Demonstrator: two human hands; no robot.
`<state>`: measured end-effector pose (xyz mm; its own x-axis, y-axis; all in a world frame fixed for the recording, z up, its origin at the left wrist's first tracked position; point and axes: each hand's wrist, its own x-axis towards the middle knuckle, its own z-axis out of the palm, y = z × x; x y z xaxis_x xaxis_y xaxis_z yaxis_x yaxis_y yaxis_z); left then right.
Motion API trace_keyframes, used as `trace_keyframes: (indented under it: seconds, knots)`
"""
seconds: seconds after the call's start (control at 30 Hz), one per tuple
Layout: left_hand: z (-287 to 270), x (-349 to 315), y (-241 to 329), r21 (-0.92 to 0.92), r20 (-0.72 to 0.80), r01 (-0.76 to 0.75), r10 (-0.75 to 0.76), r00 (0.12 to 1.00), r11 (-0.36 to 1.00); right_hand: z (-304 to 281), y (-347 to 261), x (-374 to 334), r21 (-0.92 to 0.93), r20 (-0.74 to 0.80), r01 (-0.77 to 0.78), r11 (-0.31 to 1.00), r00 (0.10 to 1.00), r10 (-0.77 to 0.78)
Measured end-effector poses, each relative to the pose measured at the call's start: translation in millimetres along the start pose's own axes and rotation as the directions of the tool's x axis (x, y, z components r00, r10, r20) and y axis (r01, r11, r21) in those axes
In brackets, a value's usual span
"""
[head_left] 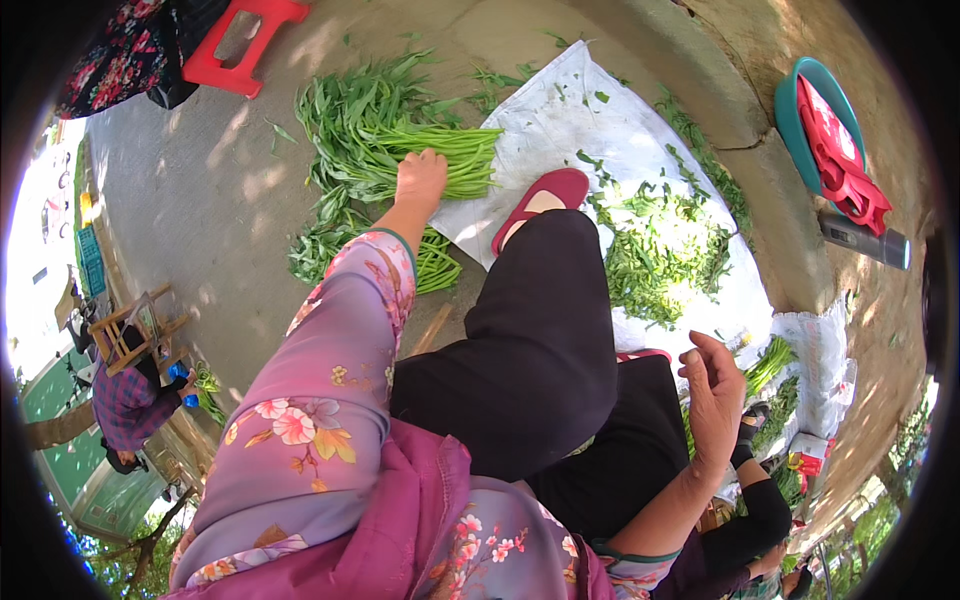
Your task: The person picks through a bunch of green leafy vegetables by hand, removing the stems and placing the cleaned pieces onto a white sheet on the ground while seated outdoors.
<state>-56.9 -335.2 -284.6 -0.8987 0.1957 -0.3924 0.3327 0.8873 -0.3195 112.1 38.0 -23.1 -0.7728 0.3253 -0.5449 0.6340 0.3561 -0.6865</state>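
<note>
reaching down, the left hand (420, 178) closes its fingers on a bundle of long green stems (440, 152) lying on the concrete beside a white sack sheet (545, 125); the right hand (715, 385) hangs empty, fingers loosely curled, near chopped greens (660, 255).

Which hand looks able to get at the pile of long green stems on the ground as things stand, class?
Probably the left hand: its arm is stretched out and it already rests on the long green stems, nothing between. The right hand hangs back by the knee, empty.
</note>
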Motion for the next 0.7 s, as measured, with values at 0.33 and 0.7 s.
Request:
trace_keyframes:
  seconds: [0.33,0.7]
  knots:
    - [-26,-14,-6,-0.059,0.006,-0.126,0.127,0.992,0.990,3,4,-2,0.025,-0.019,0.101,0.995,0.995,-0.100]
    - [-204,-89,77,-0.975,0.171,0.219,0.750,0.639,0.036,58,1,-25,-0.057,0.105,0.526,0.849,0.849,-0.519]
